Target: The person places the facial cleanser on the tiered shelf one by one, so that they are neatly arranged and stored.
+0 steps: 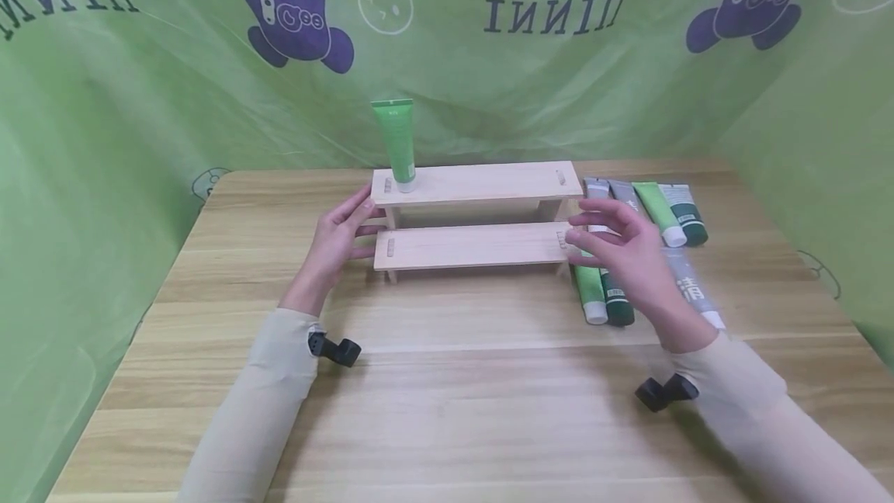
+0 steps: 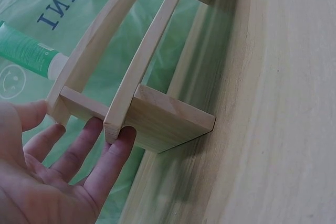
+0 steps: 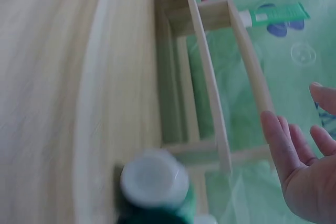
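A two-tier wooden shelf [image 1: 475, 245] stands on the table, its upper board [image 1: 482, 183] behind and above the lower one. At the left end of that upper board a green tube [image 1: 396, 138] stands upright on its white cap. My left hand [image 1: 334, 241] touches the shelf's left end; in the left wrist view the thumb is at the upper board's edge and the fingertips lie against the side and lower board. Beside the right end, my right hand [image 1: 632, 251] has its fingers spread, extended towards the boards. Whether its fingertips touch the wood I cannot tell.
Several tubes lie on the wooden table [image 1: 447, 410] to the shelf's right, partly behind my right hand: a green one [image 1: 660, 212], a white and dark green one [image 1: 687, 214] and a grey one [image 1: 691, 286] among them. A green printed curtain [image 1: 447, 84] hangs behind the table.
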### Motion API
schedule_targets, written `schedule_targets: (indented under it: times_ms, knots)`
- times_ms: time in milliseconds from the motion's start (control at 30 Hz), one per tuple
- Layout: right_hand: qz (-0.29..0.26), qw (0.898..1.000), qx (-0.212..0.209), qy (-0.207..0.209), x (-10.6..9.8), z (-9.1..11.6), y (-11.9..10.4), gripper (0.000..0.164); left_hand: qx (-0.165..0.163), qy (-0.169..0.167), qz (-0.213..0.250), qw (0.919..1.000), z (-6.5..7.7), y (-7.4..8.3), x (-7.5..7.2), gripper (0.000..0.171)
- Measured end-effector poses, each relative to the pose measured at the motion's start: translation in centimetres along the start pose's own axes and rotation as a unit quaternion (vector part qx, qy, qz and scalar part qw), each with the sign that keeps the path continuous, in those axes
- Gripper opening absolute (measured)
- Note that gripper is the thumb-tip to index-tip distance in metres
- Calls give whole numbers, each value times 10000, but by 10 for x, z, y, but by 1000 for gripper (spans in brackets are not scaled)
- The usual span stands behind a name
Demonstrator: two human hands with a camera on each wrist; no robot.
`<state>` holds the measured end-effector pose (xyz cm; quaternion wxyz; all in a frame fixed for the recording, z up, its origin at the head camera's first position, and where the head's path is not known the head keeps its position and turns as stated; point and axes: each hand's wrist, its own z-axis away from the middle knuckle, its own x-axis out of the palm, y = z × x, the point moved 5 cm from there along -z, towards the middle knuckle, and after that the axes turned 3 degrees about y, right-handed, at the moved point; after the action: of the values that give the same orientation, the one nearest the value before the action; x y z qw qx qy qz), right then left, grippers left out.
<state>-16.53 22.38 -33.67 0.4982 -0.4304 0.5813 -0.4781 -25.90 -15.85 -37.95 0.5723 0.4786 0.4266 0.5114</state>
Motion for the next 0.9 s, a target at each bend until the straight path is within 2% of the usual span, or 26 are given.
schedule_targets:
  times_ms: [100,233,300,533,667,700,767,900]
  knots:
    - [-59,9999,99,59,-15,4,9,55,7,-1,13,10000,0,0,-1,50]
    - [-625,9980,28,52,-36,8,19,49,50,25,-24,10000,1,-1,-1,50]
    - [-731,9973,-24,55,-46,11,23,46,70,56,-49,9999,1,-1,-1,50]
    - [-757,9970,154,-31,-79,17,30,48,77,104,-65,9999,0,-1,-1,50]
    - [-156,9990,416,-66,-98,21,35,54,86,78,-66,9999,0,-2,-1,50]
    - [148,9988,461,-93,-103,22,36,56,88,78,-62,9999,0,-2,-1,50]
    - [693,9959,555,-155,-111,24,37,60,97,87,-70,9999,1,-2,-1,50]
    - [1352,9873,722,-422,-128,28,40,63,140,118,-101,9998,1,-1,-1,50]
